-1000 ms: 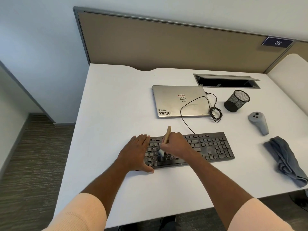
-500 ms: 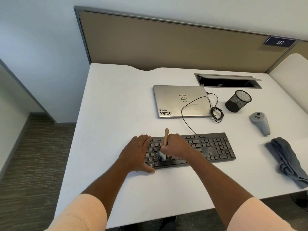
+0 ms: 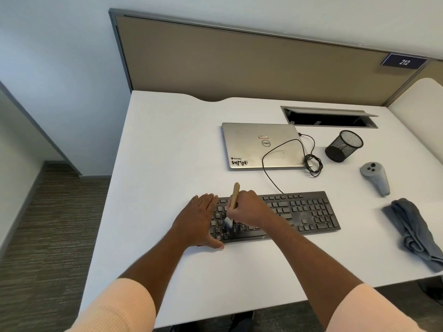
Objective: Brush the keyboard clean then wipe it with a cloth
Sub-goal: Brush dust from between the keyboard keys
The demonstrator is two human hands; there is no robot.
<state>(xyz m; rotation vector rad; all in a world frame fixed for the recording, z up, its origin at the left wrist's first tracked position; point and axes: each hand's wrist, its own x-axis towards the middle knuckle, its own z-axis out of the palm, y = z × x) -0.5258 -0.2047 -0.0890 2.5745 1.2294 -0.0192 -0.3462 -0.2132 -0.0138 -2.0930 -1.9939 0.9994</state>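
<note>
Bright and even across the whole frame, a soft cool light whose source I cannot place. The white desk point(image 3: 167, 164) glows evenly. Shadows are faint: just a thin dark rim under the left hand point(image 3: 199, 221) at centre (barely there). Wide-angle bend curves the partition point(image 3: 239, 63) along the top and swells the sleeves point(image 3: 115, 307) at the bottom corners. Legends on the keyboard point(image 3: 299, 212) smear slightly.

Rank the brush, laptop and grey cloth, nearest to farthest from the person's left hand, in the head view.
1. Brush, right beside the left hand, over the keyboard.
2. Laptop, farther back, rightward.
3. Grey cloth, desk's far right edge.
</note>
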